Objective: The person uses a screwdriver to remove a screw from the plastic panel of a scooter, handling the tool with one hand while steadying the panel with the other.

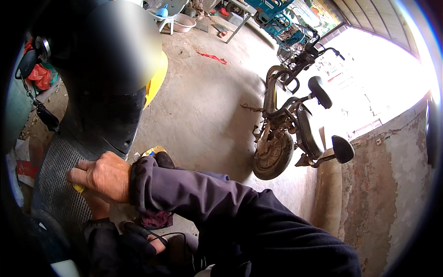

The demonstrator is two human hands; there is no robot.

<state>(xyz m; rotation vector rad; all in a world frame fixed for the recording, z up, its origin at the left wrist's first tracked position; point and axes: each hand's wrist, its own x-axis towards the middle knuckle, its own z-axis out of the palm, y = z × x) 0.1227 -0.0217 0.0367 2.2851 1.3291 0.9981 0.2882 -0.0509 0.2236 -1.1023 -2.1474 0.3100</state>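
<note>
The black front body (106, 120) of a scooter slopes down to its grey, ridged footboard (60, 171). Over the footboard's near side, my right hand (104, 177) is closed with its fingers curled down. A small yellow thing (79, 188) shows under those fingers; its kind is hidden. Just below, my left hand (96, 207) is mostly covered by the right one, and its fingers do not show. A dark red cloth (156, 219) lies beside my left sleeve. To the left, a black key fob (47, 117) hangs on a chain.
A dusty electric bike (286, 115) stands on the concrete floor at the right, near a peeling wall (378, 184). Farther back are a blue tricycle (272, 16), a pink basin (183, 23) and a red strip (211, 57). Red bags (40, 76) lie at the left.
</note>
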